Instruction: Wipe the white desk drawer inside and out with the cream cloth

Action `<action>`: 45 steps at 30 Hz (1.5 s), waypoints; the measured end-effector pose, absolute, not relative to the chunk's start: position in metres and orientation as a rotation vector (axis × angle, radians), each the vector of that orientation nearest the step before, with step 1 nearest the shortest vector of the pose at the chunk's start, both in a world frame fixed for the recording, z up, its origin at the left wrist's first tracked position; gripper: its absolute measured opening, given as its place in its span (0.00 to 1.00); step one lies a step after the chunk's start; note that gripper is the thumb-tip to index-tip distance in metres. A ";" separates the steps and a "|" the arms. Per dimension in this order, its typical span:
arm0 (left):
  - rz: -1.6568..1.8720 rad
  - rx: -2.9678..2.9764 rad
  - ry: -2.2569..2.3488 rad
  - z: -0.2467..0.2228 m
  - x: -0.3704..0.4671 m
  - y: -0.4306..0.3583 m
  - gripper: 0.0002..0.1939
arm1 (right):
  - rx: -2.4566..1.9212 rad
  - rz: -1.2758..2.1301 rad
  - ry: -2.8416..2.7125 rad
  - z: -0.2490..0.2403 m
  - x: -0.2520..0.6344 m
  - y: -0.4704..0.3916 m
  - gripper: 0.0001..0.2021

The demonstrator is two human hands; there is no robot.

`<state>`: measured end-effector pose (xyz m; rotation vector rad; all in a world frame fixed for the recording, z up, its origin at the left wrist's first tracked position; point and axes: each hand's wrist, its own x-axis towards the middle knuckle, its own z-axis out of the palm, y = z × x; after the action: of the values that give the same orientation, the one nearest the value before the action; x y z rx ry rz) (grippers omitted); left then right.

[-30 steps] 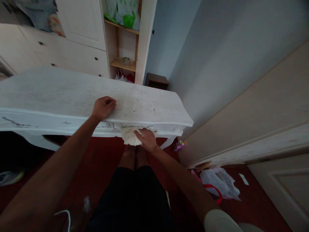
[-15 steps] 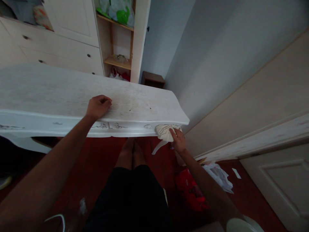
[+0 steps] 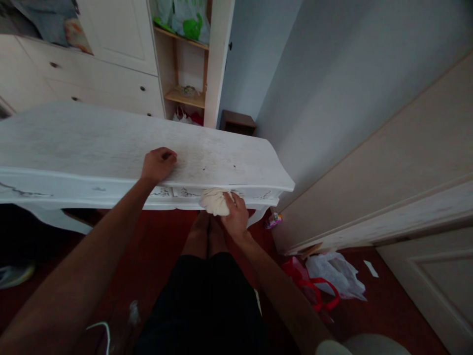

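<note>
Cream cloth (image 3: 215, 201), bunched in the right hand (image 3: 235, 217), has come back from the far right corner to the middle of the front edge below the white tabletop (image 3: 92, 143), so the wiping pass along that carved edge seems to be running leftward again. The right hand's fingers are curled tight around the wad, pressing it against the edge, while the left hand (image 3: 158, 164) rests loosely curled on the tabletop, knuckles up, holding nothing.
</note>
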<state>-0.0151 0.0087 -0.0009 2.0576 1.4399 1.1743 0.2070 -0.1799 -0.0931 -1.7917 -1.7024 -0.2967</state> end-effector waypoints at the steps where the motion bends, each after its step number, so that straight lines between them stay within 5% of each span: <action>1: 1.174 2.059 1.454 0.000 -0.015 0.008 0.18 | -1.789 -0.278 -1.750 -0.091 0.193 -0.175 0.28; 13: 1.114 1.996 1.521 0.004 -0.013 0.002 0.11 | -1.697 -0.220 -2.189 -0.100 0.123 -0.134 0.27; 30: 1.141 1.935 1.476 0.002 -0.014 0.004 0.11 | -2.068 -0.537 -1.831 -0.107 0.344 -0.228 0.27; 38: 1.144 1.970 1.500 0.003 -0.014 0.004 0.11 | -1.688 -0.686 -1.647 -0.026 0.383 -0.254 0.23; 45: 1.129 2.021 1.519 0.005 -0.015 0.001 0.11 | -1.517 -0.780 -1.669 0.066 0.353 -0.166 0.23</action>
<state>-0.0148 0.0015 0.0055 2.0213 1.5185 1.1288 0.3528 -0.1665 0.0660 -1.5168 -1.6689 -0.7802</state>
